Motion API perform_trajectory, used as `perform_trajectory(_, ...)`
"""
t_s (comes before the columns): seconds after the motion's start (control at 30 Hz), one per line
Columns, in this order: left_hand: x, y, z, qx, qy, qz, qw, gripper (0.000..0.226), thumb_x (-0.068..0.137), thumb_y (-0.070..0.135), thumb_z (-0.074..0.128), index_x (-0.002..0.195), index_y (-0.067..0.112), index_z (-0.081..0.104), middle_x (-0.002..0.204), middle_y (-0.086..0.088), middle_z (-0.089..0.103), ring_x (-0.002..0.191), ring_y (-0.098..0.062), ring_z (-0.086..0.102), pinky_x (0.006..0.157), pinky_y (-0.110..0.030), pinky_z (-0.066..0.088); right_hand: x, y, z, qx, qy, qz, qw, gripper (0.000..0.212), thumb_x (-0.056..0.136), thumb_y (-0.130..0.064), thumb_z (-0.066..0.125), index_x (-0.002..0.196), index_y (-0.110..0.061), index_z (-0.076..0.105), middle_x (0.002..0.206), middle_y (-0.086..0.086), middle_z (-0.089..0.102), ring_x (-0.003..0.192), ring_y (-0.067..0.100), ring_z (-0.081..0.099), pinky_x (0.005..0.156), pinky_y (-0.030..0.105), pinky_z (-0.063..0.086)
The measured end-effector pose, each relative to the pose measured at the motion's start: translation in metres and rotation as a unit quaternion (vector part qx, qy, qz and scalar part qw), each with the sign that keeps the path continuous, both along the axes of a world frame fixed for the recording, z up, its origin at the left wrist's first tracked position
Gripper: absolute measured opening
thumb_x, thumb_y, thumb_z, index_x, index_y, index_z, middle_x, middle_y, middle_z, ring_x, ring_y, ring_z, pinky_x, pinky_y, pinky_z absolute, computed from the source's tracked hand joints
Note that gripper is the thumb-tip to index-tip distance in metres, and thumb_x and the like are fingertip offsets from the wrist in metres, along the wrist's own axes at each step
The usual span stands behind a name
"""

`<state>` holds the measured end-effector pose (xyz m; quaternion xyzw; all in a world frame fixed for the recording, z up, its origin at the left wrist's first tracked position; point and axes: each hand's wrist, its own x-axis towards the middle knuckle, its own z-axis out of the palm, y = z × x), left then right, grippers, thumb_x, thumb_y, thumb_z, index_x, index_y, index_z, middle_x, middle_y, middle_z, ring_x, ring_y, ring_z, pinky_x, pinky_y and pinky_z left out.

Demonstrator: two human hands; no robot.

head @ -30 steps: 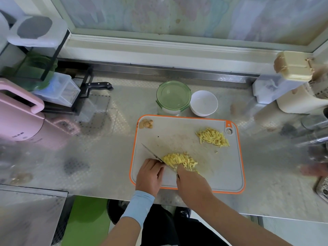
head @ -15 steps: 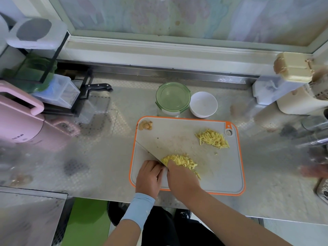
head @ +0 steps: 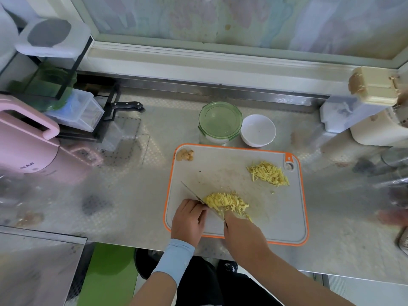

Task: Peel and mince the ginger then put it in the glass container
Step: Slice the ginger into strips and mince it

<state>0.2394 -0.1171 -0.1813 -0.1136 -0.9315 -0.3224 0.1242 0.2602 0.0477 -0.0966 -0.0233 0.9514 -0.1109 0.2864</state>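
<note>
A pile of yellow ginger strips (head: pixel 225 203) lies near the front of the grey, orange-rimmed cutting board (head: pixel 276 217). My right hand (head: pixel 242 235) grips the handle of a knife (head: pixel 192 193), whose blade runs up and left along the pile's left side. Beside the blade is my left hand (head: pixel 188 218), its curled fingers touching the blade. A second heap of ginger strips (head: pixel 268 173) sits at the board's far right. Ginger peel scraps (head: pixel 185 155) lie in the far left corner. Behind the board stands the glass container (head: pixel 219 122), its green lid on.
A white bowl (head: pixel 257 130) stands right of the container. A pink appliance (head: pixel 24 140) and a black rack with a knife handle (head: pixel 127 105) are at the left. Cream and white boxes (head: pixel 373 107) crowd the right. The steel counter's front edge runs just below the board.
The knife rocked on the ginger: my right hand swung left with the blade tip reaching further left, then came back right. My left hand stayed by the blade.
</note>
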Motion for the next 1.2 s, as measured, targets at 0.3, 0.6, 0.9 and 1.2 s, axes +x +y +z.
perform_trajectory(0.3, -0.003, -0.004, 0.004, -0.036, 0.013, -0.030, 0.999, 0.015, 0.087, 0.013, 0.060, 0.077, 0.012, 0.071, 0.081, -0.001, 0.067, 0.085, -0.020, 0.056, 0.071, -0.027, 0.048, -0.029, -0.030, -0.001, -0.053, -0.008, -0.012, 0.998, 0.016, 0.097, -0.005, 0.037, 0.094, -0.020, 0.031, 0.066, 0.000, 0.045, 0.054, 0.018, 0.042, 0.043, 0.031, 0.025)
perform_trajectory(0.6, -0.004, -0.007, 0.005, -0.026, 0.029, -0.033, 0.999, 0.016, 0.087, 0.011, 0.059, 0.076, 0.010, 0.070, 0.079, -0.003, 0.065, 0.084, -0.021, 0.055, 0.076, -0.026, 0.048, -0.003, -0.009, -0.002, -0.035, 0.006, -0.017, 0.999, 0.025, 0.094, -0.006, 0.044, 0.114, -0.020, 0.038, 0.064, -0.006, 0.045, 0.055, 0.016, 0.047, 0.043, 0.028, 0.028)
perform_trajectory(0.9, -0.004, -0.006, 0.004, -0.018, -0.001, -0.030, 0.999, 0.015, 0.087, 0.012, 0.058, 0.078, 0.011, 0.071, 0.081, -0.003, 0.065, 0.085, -0.022, 0.057, 0.077, -0.028, 0.049, -0.004, -0.012, -0.010, -0.026, 0.004, -0.007, 1.000, 0.027, 0.093, -0.003, 0.045, 0.116, -0.016, 0.040, 0.062, -0.006, 0.038, 0.062, 0.024, 0.049, 0.050, 0.031, 0.036)
perform_trajectory(1.2, -0.001, -0.003, 0.005, -0.031, -0.040, -0.001, 0.999, 0.016, 0.086, 0.018, 0.060, 0.078, 0.011, 0.072, 0.080, -0.003, 0.065, 0.086, -0.021, 0.056, 0.073, -0.031, 0.050, -0.023, -0.026, -0.006, -0.077, 0.014, -0.015, 0.997, 0.015, 0.098, -0.008, 0.039, 0.092, -0.020, 0.032, 0.066, -0.002, 0.044, 0.056, 0.020, 0.045, 0.043, 0.030, 0.024)
